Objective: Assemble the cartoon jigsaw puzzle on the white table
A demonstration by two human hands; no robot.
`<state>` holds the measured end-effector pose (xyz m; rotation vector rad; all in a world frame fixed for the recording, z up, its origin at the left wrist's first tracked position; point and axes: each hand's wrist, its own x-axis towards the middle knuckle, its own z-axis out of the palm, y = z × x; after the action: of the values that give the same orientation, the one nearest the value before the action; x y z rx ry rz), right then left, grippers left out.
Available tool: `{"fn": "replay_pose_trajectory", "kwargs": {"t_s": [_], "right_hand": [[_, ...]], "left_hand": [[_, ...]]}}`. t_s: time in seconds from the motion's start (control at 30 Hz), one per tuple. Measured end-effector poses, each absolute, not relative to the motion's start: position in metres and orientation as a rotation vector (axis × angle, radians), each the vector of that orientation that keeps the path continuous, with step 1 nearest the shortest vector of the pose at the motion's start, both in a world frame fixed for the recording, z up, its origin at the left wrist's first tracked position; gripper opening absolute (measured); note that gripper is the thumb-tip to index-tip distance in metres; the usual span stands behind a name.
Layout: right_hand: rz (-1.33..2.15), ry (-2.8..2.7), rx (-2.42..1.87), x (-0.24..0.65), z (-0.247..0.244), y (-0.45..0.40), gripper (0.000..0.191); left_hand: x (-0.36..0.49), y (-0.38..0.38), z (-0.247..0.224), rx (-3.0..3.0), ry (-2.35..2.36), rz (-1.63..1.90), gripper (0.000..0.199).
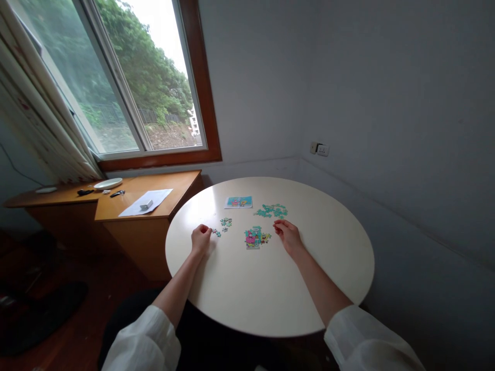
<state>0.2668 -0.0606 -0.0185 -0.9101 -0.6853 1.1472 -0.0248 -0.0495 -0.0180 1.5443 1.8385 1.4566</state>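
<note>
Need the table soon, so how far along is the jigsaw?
Partly done: a joined section shows pink and yellow figures. The left hand is beside a small loose group; the right hand pinches near the turquoise pieces. Whether either holds a piece is too small to tell. Both loose groups look unplaced.

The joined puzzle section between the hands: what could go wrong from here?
The right hand is close to the joined section, so a low sweep might nudge its uneven edge apart. The left hand is right beside small loose pieces and could scatter them. The teal pile looks much alike in colour, so mixing up pieces seems possible.
</note>
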Motion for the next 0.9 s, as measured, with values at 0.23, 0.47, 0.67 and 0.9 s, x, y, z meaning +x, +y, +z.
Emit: {"fn": "replay_pose_trajectory", "kwargs": {"t_s": [0.23,0.47,0.67,0.9], "right_hand": [[1.154,-0.709,-0.935,0.2673,-0.0171,-0.0620,0.010],[1.174,-0.728,-0.955,0.2672,-0.0144,-0.0627,0.009],[1.160,-0.750,-0.981,0.2662,-0.0136,-0.0631,0.010],[1.091,-0.822,-1.053,0.2607,-0.0129,-0.0655,0.008]], "left_hand": [[-0.0222,-0.0517,-0.0159,1.520,1.808,1.478,0.012],[-0.0205,-0.0533,-0.0142,1.499,1.770,1.516,0.013],[-0.0203,-0.0562,-0.0122,1.492,1.737,1.524,0.014],[-0.0195,-0.0578,-0.0121,1.498,1.742,1.509,0.015]]}}
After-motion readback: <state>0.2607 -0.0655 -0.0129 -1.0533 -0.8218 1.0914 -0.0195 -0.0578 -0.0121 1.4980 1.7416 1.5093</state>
